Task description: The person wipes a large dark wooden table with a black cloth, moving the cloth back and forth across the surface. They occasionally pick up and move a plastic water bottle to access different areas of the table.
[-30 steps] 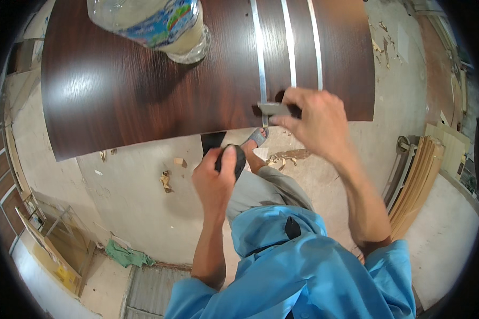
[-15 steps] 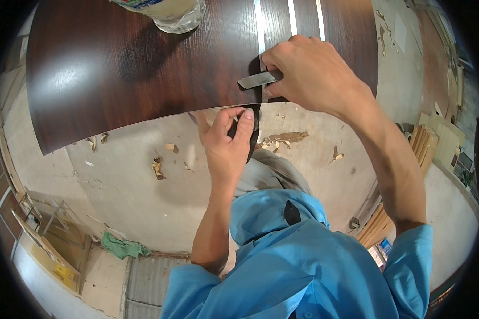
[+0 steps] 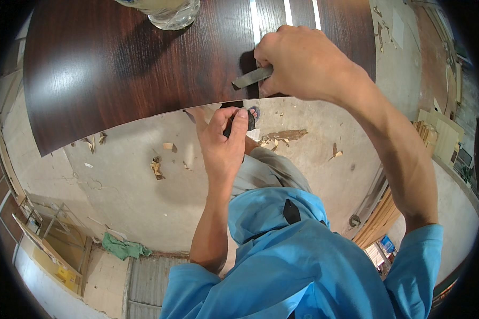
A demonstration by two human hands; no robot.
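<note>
My right hand (image 3: 308,64) is closed round a flat grey metal blade (image 3: 250,78), just above the near edge of a dark brown wood-grain panel (image 3: 127,90). The blade's slanted tip points left, close over the panel, and its shadow falls beside a silvery strip (image 3: 254,24). Below that edge my left hand (image 3: 223,138) pinches a limp black piece (image 3: 250,123), perhaps tape or cloth. Part of this piece reaches up to the panel's edge; the fingers hide much of the rest.
A clear container (image 3: 173,16) of liquid stands on the panel at the back. Wood scraps (image 3: 287,135) and shavings (image 3: 156,168) lie on the floor. Stacked boards (image 3: 378,220) are at the right, a green cloth (image 3: 123,246) at the lower left.
My right hand and the blade have shifted slightly up and left. The black piece at my left hand has changed shape, and a foot now shows beside it.
</note>
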